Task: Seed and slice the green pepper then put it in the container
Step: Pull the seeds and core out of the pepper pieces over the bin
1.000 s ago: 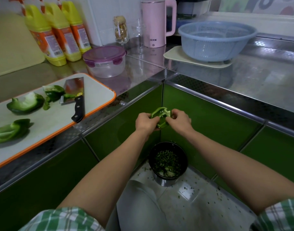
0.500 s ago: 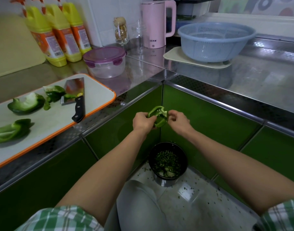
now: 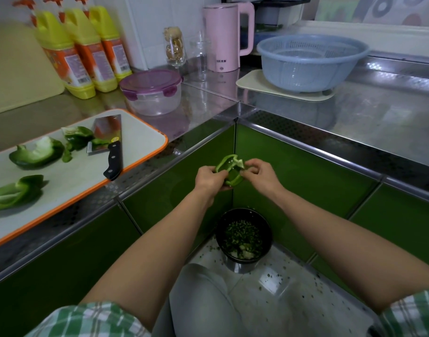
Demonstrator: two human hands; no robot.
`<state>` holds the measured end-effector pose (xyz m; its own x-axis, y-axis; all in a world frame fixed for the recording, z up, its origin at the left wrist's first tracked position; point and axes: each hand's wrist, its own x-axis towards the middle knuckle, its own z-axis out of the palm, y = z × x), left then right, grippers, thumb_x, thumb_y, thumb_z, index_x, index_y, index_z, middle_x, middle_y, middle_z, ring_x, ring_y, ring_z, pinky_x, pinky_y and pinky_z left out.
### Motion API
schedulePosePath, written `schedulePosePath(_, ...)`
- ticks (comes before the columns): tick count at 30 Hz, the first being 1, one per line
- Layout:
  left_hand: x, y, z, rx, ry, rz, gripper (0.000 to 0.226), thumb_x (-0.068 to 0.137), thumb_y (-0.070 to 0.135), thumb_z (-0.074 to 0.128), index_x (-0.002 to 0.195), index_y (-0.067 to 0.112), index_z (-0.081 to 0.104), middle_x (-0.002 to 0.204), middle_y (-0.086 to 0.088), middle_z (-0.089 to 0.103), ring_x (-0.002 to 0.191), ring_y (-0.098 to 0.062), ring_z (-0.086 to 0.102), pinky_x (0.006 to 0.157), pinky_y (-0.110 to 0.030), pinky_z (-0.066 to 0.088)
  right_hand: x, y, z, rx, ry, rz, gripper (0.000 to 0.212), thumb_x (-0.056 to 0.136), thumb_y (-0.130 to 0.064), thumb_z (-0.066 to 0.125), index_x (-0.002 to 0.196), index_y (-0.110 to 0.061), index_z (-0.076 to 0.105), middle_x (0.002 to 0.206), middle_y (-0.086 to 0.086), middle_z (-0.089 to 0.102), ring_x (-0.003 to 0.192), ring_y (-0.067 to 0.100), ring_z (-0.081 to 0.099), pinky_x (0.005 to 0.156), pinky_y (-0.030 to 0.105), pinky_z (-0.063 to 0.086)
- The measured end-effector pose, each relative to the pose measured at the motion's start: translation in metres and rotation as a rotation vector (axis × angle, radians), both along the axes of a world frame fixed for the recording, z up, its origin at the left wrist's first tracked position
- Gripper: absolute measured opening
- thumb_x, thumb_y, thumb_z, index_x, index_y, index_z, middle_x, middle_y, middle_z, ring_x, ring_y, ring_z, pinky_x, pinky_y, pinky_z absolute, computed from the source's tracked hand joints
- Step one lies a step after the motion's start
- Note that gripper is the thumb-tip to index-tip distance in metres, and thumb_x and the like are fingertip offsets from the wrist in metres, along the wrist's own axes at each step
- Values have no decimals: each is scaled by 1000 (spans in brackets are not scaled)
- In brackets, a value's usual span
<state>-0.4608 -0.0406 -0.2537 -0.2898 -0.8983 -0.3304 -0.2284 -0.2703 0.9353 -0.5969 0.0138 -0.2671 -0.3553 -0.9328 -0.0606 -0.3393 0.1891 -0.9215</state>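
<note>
The pepper piece (image 3: 226, 167) sits a little higher than a second ago, gripped by the left hand (image 3: 209, 177) while the right hand (image 3: 260, 175) pinches its pale rib again, so seeding continues. The bin (image 3: 243, 215) waits directly below the hands. The worktop (image 3: 366, 122) edges flank them, with open air between.

1. We see a short left sleeve (image 3: 86, 319) in green-and-white plaid, thin darker lines crossing the check.
2. The right sleeve (image 3: 413, 312) carries the same plaid, only its hem showing at the lower corner.
3. Past both hems we see bare forearms (image 3: 159, 242) running out to the left hand (image 3: 209, 178) and right hand (image 3: 262, 176), fingers uncovered.
4. Between the arms we make out pale grey trousers (image 3: 208, 312), the cloth smooth and rounded over one knee (image 3: 198, 283).
</note>
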Motion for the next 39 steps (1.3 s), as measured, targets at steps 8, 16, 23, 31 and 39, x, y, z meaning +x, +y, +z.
schedulePosePath(8,1,-1,1,1,0,36,20,92,2,57,112,-1,60,96,-13,67,74,-16,69,65,-24,59,2,1,2,-8,-31,25,29,96,-8,51,124,-11,58,108,14,66,95,26,62,79,22,49)
schedulePosePath(16,-1,1,4,16,-9,48,17,92,0,57,108,1,59,86,-10,65,70,-17,66,65,-28,59,4,6,9,-51,-82,54,29,96,-9,52,125,-14,57,104,3,64,96,16,59,81,24,48)
schedulePosePath(23,5,-1,7,13,-44,74,7,91,3,59,95,6,65,84,-10,65,68,-16,63,61,-24,54,-8,6,1,-7,-364,35,30,88,-4,58,114,-17,65,115,3,67,110,15,59,106,36,31)
schedulePosePath(31,6,0,7,151,67,196,13,89,1,62,102,1,63,77,-8,64,64,-16,63,51,-22,51,-8,5,1,-28,-302,79,27,89,-2,59,113,-13,63,111,0,66,104,9,60,87,19,42)
schedulePosePath(39,1,3,8,136,84,190,24,87,0,66,111,-2,63,86,-10,68,67,-17,67,56,-21,57,-10,2,2,-15,-143,-20,11,86,-4,64,91,-14,67,101,4,68,94,12,64,93,28,48)
